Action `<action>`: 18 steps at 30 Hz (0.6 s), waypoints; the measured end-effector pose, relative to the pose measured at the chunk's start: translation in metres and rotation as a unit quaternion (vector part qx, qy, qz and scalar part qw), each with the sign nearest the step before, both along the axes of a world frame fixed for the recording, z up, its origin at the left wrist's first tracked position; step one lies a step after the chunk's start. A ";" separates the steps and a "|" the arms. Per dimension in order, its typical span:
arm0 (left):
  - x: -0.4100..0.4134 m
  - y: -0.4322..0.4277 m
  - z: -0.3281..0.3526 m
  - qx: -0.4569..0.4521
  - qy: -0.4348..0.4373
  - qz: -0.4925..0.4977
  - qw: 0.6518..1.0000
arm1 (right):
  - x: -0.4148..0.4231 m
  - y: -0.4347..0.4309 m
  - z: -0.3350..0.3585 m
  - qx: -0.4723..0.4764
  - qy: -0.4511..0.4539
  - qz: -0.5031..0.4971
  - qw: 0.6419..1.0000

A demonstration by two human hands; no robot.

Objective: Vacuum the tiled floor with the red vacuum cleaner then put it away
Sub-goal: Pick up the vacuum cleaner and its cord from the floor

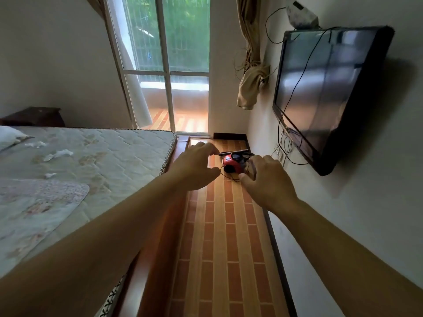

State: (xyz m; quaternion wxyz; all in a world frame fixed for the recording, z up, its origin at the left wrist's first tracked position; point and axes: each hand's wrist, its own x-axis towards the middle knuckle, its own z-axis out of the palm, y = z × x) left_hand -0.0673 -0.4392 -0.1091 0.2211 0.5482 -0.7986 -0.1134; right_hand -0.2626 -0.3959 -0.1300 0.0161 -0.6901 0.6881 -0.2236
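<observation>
While the vacuum cleaner (231,166) sits in the far right corner of the floor (219,236), we find the left hand (194,168) half-open and empty. The right hand (267,180) is curled; we cannot tell what it holds. We advise grasping the machine from above, clear of the cord (230,178).

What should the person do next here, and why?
Probably step closer to the red vacuum cleaner: it sits at the far end of the tiled floor beside the wall, and the left hand and right hand stretch toward it holding nothing.
</observation>
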 end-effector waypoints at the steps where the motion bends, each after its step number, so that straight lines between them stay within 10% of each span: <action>1: -0.010 -0.013 -0.002 0.006 0.006 0.002 1.000 | -0.006 -0.014 -0.003 0.002 -0.006 0.000 1.000; 18: -0.012 -0.257 -0.070 0.040 0.018 0.044 0.998 | -0.011 -0.278 -0.059 0.059 0.009 0.016 0.998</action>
